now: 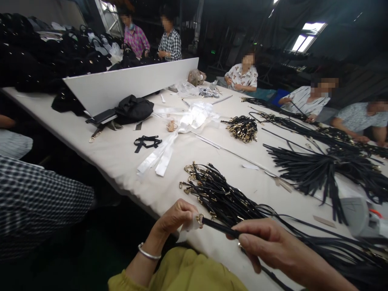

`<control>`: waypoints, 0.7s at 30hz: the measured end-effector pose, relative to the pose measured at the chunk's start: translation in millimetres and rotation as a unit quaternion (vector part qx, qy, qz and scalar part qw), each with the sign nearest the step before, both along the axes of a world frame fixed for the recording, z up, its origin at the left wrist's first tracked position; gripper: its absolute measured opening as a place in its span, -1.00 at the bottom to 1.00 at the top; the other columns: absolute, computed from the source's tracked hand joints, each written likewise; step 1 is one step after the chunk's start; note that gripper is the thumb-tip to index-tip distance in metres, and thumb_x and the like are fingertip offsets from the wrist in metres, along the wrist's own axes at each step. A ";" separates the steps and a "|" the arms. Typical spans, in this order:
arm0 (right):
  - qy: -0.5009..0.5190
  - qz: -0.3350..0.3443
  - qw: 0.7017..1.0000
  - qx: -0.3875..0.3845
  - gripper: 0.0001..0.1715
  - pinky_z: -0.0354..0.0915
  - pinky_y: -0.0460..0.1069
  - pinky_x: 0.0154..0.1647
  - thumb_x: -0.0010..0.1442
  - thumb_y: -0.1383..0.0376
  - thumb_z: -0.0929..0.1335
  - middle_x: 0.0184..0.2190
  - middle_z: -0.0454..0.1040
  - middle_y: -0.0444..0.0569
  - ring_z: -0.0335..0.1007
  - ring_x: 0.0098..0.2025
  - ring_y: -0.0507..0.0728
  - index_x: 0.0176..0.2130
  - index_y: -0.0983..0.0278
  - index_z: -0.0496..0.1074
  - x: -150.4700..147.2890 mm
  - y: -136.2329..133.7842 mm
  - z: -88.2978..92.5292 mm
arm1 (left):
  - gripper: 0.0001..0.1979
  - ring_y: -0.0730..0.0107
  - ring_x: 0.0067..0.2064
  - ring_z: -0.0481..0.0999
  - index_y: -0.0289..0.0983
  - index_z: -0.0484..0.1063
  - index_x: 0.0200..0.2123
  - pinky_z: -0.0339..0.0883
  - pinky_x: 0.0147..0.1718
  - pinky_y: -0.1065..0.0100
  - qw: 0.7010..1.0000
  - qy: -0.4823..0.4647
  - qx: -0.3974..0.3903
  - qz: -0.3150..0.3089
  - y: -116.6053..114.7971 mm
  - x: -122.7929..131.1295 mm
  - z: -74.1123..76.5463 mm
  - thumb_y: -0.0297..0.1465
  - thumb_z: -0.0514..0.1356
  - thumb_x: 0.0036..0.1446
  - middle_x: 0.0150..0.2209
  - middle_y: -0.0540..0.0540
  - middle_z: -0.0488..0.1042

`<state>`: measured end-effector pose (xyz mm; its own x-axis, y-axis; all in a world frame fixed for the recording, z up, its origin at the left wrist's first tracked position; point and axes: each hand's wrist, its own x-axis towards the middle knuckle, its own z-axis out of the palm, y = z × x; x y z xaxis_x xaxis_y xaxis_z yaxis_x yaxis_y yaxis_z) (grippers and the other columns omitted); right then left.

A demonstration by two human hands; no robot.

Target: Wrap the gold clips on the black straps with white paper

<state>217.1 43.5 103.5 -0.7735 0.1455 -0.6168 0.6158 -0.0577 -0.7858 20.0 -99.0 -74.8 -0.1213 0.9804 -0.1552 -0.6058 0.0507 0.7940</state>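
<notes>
My left hand [181, 216] is closed around the gold metal clasp [199, 219] at the end of a black strap, with a piece of thin whitish wrapping [188, 227] between its fingers. The black strap [218, 227] runs from there to my right hand [263, 242], which pinches it between thumb and fingers. Past my right hand the strap hangs down toward the table's near edge. Just beyond my hands lies a heap of black straps [224, 194] with gold clasps, spread across the table.
The cloth-covered table [121, 165] carries white ribbon strips [194, 117], a pile of gold clasps [242, 129], a fan of black straps [303, 161] and a black bag [135, 107]. A white board [133, 81] stands along the left. Several people sit or stand around.
</notes>
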 end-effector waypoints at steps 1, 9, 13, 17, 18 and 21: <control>-0.008 0.013 1.000 0.025 -0.51 -0.15 -0.12 -0.59 0.24 -0.03 0.34 -0.63 0.35 -0.17 -0.11 -0.60 -0.07 -0.16 0.33 0.53 0.8 3.9 2.1 | -0.41 0.49 -0.64 0.27 -0.41 0.58 -0.52 0.03 -0.66 0.43 1.000 0.016 -0.011 -0.017 -1.9 -3.4 3.0 0.09 0.40 -0.24 -0.55 -0.17 0.50; -0.026 0.166 0.941 0.293 -0.66 -0.03 -0.08 -0.50 0.25 0.21 0.28 -0.62 0.22 -0.19 0.09 -0.54 0.00 -0.51 0.27 0.41 -4.1 16.9 9.9 | -0.68 0.50 -0.52 0.28 -0.37 0.65 -0.38 0.02 -0.53 0.46 0.984 0.115 -0.094 -0.099 -1.7 -6.8 15.9 -0.22 0.44 -0.13 -0.52 -0.09 0.53; 0.004 0.196 0.935 0.297 -0.70 -0.04 -0.08 -0.50 0.22 0.24 0.31 -0.64 0.23 -0.20 0.02 -0.57 -0.02 -0.51 0.27 0.44 -7.4 12.3 10.8 | -0.71 0.47 -0.49 0.33 -0.36 0.64 -0.38 0.10 -0.49 0.46 0.984 0.106 -0.109 -0.092 2.8 6.8 11.3 -0.22 0.40 -0.06 -0.51 -0.09 0.54; -0.030 0.179 0.968 0.174 -0.75 0.00 -0.10 -0.52 0.22 0.25 0.29 -0.62 0.29 -0.21 0.08 -0.57 -0.03 -0.42 0.28 0.47 -5.3 15.5 9.2 | -0.65 0.39 -0.46 0.43 -0.39 0.64 -0.38 0.26 -0.39 0.41 0.989 0.058 -0.096 -0.102 1.4 19.3 9.4 -0.20 0.43 -0.15 -0.46 -0.17 0.59; -0.038 0.171 0.973 0.150 -0.75 0.01 -0.11 -0.52 0.21 0.24 0.29 -0.61 0.31 -0.20 0.10 -0.56 -0.03 -0.40 0.29 0.48 -4.3 17.8 8.0 | -0.62 0.36 -0.45 0.46 -0.39 0.64 -0.38 0.30 -0.37 0.39 0.989 0.041 -0.089 -0.107 0.7 21.6 10.0 -0.18 0.43 -0.18 -0.44 -0.20 0.60; -0.048 0.164 0.978 0.119 -0.74 0.02 -0.11 -0.52 0.19 0.22 0.30 -0.59 0.33 -0.18 0.12 -0.55 -0.01 -0.37 0.32 0.50 -1.8 26.0 4.3 | -0.60 0.27 -0.43 0.52 -0.39 0.63 -0.40 0.37 -0.38 0.35 0.990 -0.005 -0.074 -0.119 -0.9 25.4 13.2 -0.16 0.43 -0.22 -0.43 -0.22 0.61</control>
<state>215.3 69.6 107.7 -0.7426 0.0484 -0.6680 0.6425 0.3330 -0.6902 45.5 -99.9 -61.6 0.1134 0.9474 -0.2994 -0.5698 0.3089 0.7616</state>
